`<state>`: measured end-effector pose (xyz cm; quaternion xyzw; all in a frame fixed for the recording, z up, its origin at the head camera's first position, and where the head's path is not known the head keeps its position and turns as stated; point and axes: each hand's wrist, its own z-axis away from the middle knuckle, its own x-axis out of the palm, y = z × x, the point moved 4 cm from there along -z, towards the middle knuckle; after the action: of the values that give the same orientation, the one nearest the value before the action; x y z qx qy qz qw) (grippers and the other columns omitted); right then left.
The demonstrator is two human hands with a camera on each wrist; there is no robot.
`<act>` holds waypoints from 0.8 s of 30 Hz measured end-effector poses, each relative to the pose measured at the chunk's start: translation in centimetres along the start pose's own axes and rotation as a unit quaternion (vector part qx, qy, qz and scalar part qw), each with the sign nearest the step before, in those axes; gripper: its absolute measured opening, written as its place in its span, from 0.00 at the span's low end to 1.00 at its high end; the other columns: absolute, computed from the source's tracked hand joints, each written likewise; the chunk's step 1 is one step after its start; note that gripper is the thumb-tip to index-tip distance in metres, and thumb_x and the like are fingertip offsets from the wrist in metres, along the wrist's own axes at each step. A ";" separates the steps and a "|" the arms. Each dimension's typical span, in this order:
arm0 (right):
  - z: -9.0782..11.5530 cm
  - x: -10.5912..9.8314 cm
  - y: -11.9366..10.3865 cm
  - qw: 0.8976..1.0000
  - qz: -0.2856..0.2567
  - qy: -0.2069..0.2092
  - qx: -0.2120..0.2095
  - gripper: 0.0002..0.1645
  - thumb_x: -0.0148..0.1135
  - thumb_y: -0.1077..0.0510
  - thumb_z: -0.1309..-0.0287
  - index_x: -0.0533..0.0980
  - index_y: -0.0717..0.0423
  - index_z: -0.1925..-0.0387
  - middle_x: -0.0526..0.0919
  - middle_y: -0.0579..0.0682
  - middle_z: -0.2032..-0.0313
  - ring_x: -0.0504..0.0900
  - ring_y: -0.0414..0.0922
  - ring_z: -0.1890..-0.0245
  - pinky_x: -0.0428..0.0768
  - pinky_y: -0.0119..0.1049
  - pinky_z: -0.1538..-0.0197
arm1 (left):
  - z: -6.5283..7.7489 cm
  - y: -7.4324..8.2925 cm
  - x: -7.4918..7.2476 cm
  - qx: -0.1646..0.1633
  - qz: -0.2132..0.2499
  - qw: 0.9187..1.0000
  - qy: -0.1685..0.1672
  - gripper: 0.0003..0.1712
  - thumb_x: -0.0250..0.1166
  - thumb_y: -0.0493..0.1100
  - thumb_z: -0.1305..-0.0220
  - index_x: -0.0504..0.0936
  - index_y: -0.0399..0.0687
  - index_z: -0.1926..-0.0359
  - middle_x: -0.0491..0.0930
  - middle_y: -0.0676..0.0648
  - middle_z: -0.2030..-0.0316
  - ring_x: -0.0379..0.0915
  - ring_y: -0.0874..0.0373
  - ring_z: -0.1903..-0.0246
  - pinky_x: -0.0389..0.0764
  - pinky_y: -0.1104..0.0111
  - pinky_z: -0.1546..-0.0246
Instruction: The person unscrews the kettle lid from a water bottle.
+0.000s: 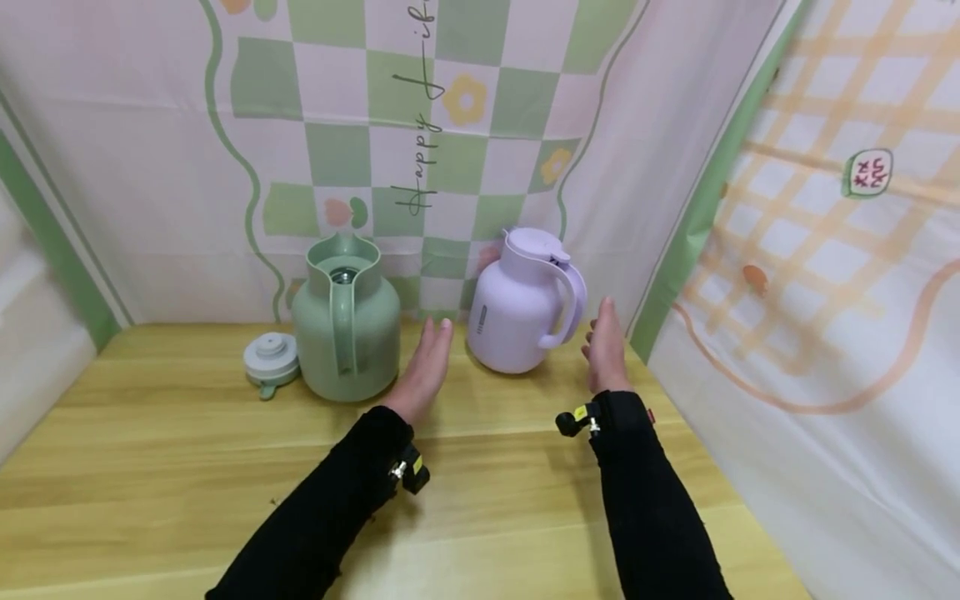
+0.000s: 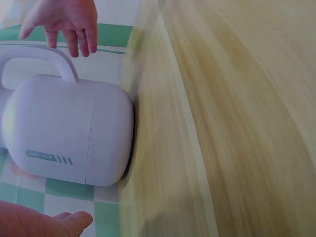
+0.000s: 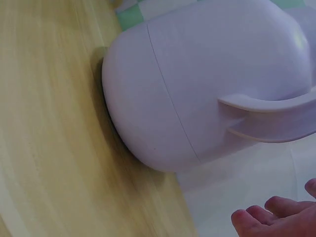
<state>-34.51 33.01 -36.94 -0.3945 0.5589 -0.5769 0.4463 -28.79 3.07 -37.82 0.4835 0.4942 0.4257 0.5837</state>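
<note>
A lilac thermos jug [image 1: 513,312] with its lid on stands upright at the back of the wooden table, its handle turned to the right. My left hand [image 1: 426,367] is held up between this jug and a green thermos jug [image 1: 347,333], fingers straight, palm toward the lilac one. On the other side, beyond the lilac handle, my right hand [image 1: 606,346] is raised with fingers extended and slightly bent. In the right wrist view its fingertips [image 3: 244,222] are apart from the lilac jug. Neither hand grips anything. The green jug has an open top.
A grey-white stopper lid [image 1: 271,360] lies on the table left of the green jug. The wooden table [image 1: 495,508] runs back to a green-checked cloth [image 1: 337,154] hanging behind the jugs. Another patterned cloth [image 1: 840,275] hangs along the right side.
</note>
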 end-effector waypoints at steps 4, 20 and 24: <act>-1.1 0.4 -0.4 1.000 -0.002 -0.021 0.010 0.58 0.31 0.15 0.34 0.36 0.40 0.15 0.43 0.56 0.16 0.47 0.56 0.17 0.53 0.50 0.18 | -0.5 0.1 0.3 -0.003 0.022 1.000 -0.004 0.53 0.31 0.78 0.26 0.30 0.53 0.15 0.31 0.49 0.16 0.26 0.50 0.17 0.32 0.50 0.19; -3.6 2.4 -0.8 0.986 -0.096 -0.134 0.015 0.50 0.27 0.18 0.30 0.58 0.36 0.18 0.49 0.45 0.16 0.49 0.46 0.17 0.47 0.46 0.18 | -3.3 0.2 2.7 -0.004 0.069 0.997 -0.017 0.50 0.28 0.75 0.23 0.29 0.53 0.15 0.29 0.51 0.16 0.24 0.53 0.17 0.32 0.52 0.19; -4.2 2.8 -0.8 0.984 -0.104 -0.144 0.011 0.47 0.28 0.18 0.30 0.65 0.33 0.22 0.49 0.44 0.17 0.46 0.46 0.17 0.42 0.49 0.18 | -3.9 0.4 3.0 0.015 0.064 0.998 -0.016 0.49 0.29 0.73 0.22 0.31 0.50 0.15 0.30 0.49 0.15 0.25 0.52 0.17 0.34 0.52 0.18</act>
<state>-39.35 31.57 -36.56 -0.5246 0.4379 -0.5636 0.4641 -32.16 6.67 -38.09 0.5295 0.4596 0.4469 0.5555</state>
